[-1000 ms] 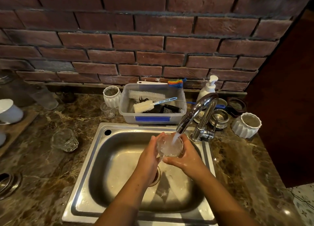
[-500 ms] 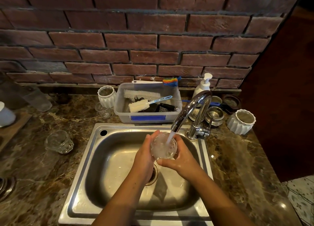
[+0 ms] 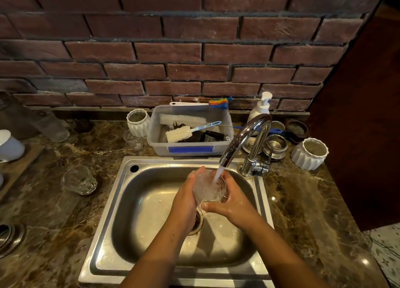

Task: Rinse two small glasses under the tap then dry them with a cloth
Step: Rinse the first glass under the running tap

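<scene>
My fingers (image 3: 216, 207) wrap the glass (image 3: 209, 187) from both sides, left hand (image 3: 185, 199) and right hand (image 3: 232, 203) holding it under the tap (image 3: 242, 142) over the sink (image 3: 151, 201). Wet glass could slip, I judge, and strike the steel. The second glass (image 3: 78, 180) waits on the bench (image 3: 54, 212). Since a second ago, the grip looks unchanged; only my view has shifted.

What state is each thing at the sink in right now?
Tap: running, water falling into the held glass.
Held glass: under the stream, filling up.
Left hand: gripping the glass.
Right hand: gripping the glass, wet.
Second glass: standing on the counter left of the sink, untouched.
Sink: wet, drain open.
Brush tub: lid off, brushes inside.
</scene>
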